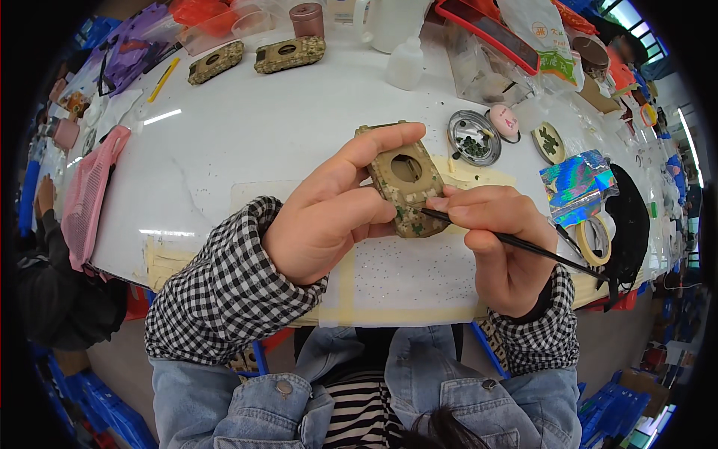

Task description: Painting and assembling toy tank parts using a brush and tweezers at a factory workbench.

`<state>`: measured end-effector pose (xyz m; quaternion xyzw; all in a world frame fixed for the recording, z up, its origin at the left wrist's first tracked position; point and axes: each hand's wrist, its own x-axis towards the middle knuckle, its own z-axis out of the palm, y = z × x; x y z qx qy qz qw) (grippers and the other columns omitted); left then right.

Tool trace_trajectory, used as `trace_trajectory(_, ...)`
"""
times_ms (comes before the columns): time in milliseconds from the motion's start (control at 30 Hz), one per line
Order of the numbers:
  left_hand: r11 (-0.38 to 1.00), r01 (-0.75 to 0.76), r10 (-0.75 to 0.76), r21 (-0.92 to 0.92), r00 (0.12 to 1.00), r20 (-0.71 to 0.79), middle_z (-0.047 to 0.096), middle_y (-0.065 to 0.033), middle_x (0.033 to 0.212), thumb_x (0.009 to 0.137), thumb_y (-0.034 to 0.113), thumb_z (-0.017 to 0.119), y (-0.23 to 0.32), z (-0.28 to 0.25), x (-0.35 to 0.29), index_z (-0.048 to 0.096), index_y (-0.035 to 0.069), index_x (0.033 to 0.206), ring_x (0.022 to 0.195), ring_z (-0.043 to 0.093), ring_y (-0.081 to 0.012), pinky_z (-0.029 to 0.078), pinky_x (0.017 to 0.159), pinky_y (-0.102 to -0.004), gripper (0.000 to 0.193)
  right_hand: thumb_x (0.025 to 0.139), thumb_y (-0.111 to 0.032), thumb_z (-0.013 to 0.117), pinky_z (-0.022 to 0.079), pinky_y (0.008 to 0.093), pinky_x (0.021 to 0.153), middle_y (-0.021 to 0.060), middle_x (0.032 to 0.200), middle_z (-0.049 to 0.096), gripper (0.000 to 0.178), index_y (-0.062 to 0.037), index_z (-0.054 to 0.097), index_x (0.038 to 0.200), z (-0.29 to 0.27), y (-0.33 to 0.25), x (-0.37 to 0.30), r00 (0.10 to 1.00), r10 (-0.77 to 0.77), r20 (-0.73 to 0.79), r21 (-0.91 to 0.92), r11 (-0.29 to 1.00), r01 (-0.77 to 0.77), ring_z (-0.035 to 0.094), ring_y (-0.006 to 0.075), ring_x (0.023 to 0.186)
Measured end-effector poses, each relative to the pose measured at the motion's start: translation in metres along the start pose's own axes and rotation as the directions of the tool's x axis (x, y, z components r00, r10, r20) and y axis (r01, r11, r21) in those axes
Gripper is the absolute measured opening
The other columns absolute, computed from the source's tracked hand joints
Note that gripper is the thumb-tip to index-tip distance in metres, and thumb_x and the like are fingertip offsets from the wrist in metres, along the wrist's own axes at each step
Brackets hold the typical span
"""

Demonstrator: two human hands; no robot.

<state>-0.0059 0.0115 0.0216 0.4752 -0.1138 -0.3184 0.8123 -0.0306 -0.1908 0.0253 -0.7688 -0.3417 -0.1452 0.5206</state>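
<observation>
My left hand (321, 209) holds a camouflage-patterned model tank hull (430, 183), tilted up above the table, with a round hole in its top. Its fingers wrap the hull's left side and far edge. Slim black tweezers (516, 241) are pinched in my right hand (512, 232). Their tip touches or nearly touches the hull's near part, below the hole; whatever may be at the tip is too small to make out. Beyond the hull lies a round metal dish (474, 138) of small dark green pieces. Two similar hulls (290, 55) (216, 63) stand at the far left.
Small specks dot a taped white sheet (404, 280) under my hands. To the right are a roll of tape (594, 239), shiny foil (576, 187) and a black bag (627, 224). A white squeeze bottle (406, 63) stands far back. A pink mesh bag (96, 198) hangs over the left edge.
</observation>
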Motion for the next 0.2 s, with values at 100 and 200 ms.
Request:
trace_trajectory(100, 1.0, 0.005, -0.005, 0.0, 1.0, 0.019, 0.044, -0.0142, 0.132, 0.077, 0.004, 0.04, -0.0001, -0.0009, 0.0005, 0.021, 0.007, 0.143, 0.121, 0.046, -0.0236, 0.04, 0.101, -0.0393, 0.069, 0.078, -0.003, 0.07, 0.051, 0.0319, 0.075, 0.0135, 0.088, 0.066, 0.018, 0.0037, 0.061, 0.092, 0.0007, 0.0, -0.0004, 1.0, 0.003, -0.006, -0.001, 1.0, -0.003, 0.065, 0.0274, 0.084)
trace_trajectory(200, 1.0, 0.015, -0.015, -0.008, 1.0, 0.023, 0.043, -0.0141, 0.133, 0.077, 0.005, 0.04, 0.0009, -0.0002, 0.0001, 0.021, 0.007, 0.143, 0.122, 0.045, -0.0232, 0.04, 0.101, -0.0391, 0.069, 0.078, -0.003, 0.07, 0.051, 0.032, 0.074, 0.0132, 0.088, 0.065, 0.018, 0.0036, 0.061, 0.092, 0.0003, -0.0006, 0.0004, 1.0, -0.005, 0.001, -0.018, 1.0, 0.005, 0.065, 0.0274, 0.084)
